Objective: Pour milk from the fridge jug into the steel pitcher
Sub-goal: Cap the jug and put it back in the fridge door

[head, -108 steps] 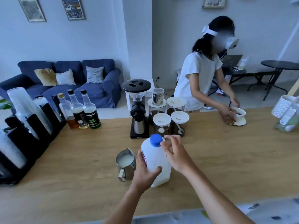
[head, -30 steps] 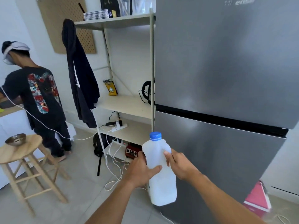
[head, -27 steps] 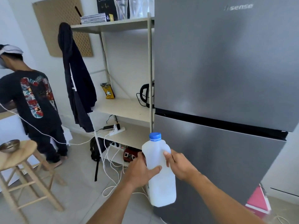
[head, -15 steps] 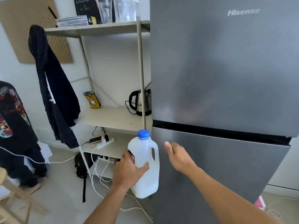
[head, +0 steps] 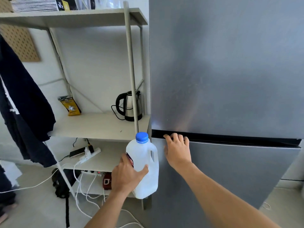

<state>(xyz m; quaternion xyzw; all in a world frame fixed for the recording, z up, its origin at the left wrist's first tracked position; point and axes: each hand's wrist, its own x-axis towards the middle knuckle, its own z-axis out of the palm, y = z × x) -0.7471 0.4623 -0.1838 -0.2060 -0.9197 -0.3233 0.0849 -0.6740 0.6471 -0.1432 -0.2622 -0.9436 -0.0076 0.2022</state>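
milk jug (head: 144, 167), blue cap on, is held upright in the air beside the fridge (head: 230, 79), gripped round its lower body by the left hand (head: 127, 176), thumb across the front. right hand (head: 177, 152) holds nothing; its fingers (head: 175, 137) are hooked into the dark gap above the lower door, judged ready to pull it open. kettle (head: 130, 106) is noted on the shelf (head: 98, 125) beyond.

Bright, even daylight; soft sheen on the fridge door (head: 222, 71); wide-angle bending at the edges, slight softness.
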